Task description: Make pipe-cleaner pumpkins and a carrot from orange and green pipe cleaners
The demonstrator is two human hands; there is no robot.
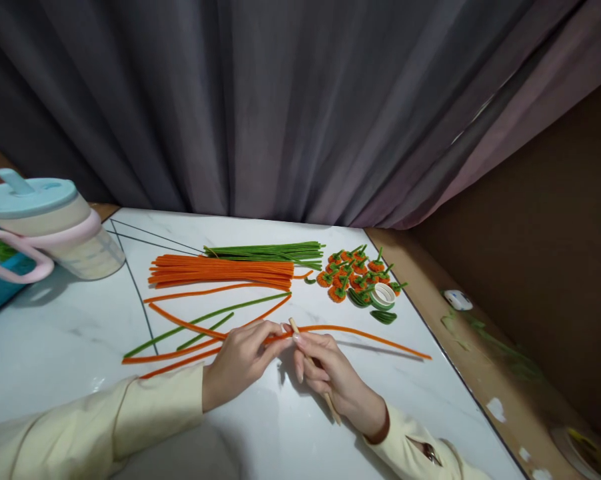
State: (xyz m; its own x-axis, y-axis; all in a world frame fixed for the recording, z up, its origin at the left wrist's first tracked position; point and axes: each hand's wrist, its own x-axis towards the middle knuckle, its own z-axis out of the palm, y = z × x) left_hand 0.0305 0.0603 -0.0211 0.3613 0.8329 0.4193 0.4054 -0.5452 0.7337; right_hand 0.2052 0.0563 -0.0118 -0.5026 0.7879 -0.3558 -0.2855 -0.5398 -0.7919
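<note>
Fingers of the left hand (248, 352) pinch an orange strip (360, 333); those of the right hand (338, 373) grip a wooden stick (332, 409) against it. Likely light, soft and bendable, the strip is best held close beside the stick; its free end points just past three o'clock from the fingertips, an orange bundle (220, 270) between ten and eleven.

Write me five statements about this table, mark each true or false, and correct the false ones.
1. The right hand holds a stick. True.
2. The cup has a blue lid. True.
3. The left hand grips the cup. False: it pinches an orange strip.
4. The green bundle lies beyond the orange bundle. True.
5. The white ring lies left of the orange bundle. False: it lies right of it.
</note>
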